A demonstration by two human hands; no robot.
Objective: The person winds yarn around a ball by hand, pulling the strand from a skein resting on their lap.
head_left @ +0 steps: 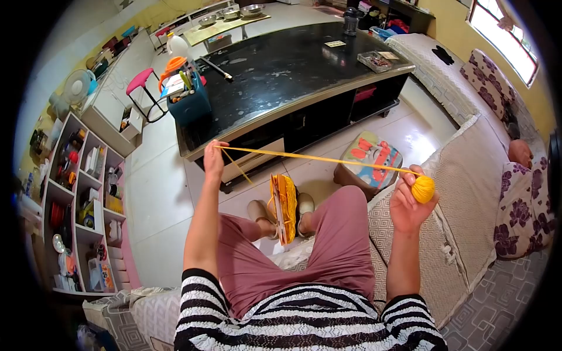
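A strand of yellow yarn (304,157) stretches nearly straight between my two hands above my knees. My left hand (215,161) is closed in a pinch on its left end, and a loose tail hangs down from there. In my raised right hand (407,205) is a ball of yellow yarn (423,189), held between the fingers and thumb. Between my lower legs stands a flat, upright yellow bundle (285,205) with a pale board-like edge along one side. Neither hand touches it, and what it is exactly I cannot make out.
A black-topped low table (263,76) stands ahead, with a blue organizer box (190,105) on its near left corner. A patterned stool (370,161) is beyond my right knee. Shelves (88,199) stand left; a cushioned sofa (445,234) extends right.
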